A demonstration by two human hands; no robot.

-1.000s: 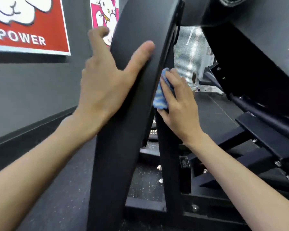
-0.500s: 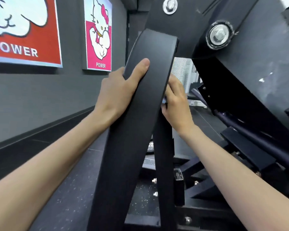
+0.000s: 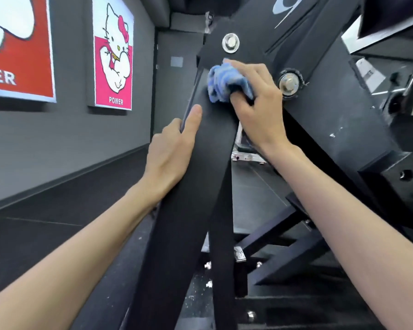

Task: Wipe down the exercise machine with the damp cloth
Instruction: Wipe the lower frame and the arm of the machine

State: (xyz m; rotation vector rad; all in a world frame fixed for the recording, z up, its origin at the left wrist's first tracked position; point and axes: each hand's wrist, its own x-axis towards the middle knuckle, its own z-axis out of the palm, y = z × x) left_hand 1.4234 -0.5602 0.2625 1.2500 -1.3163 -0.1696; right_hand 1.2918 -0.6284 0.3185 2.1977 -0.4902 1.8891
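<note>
Grey gym wall, upper left. Right hand [image 3: 255,103] grips cloth [image 3: 227,83] at machine [image 3: 332,115] joint; left hand [image 3: 172,153] clasps bar [image 3: 188,210]. Lower frame seemingly unwiped.

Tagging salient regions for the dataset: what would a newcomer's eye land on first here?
Probably the blue cloth, bunched in the right hand and pressed to the top of the black machine arm near centre, just below a shiny bolt. The left hand grips the arm's left edge lower down. On the grey wall at left, a pink cartoon-cat poster reading POWER also stands out.
</note>
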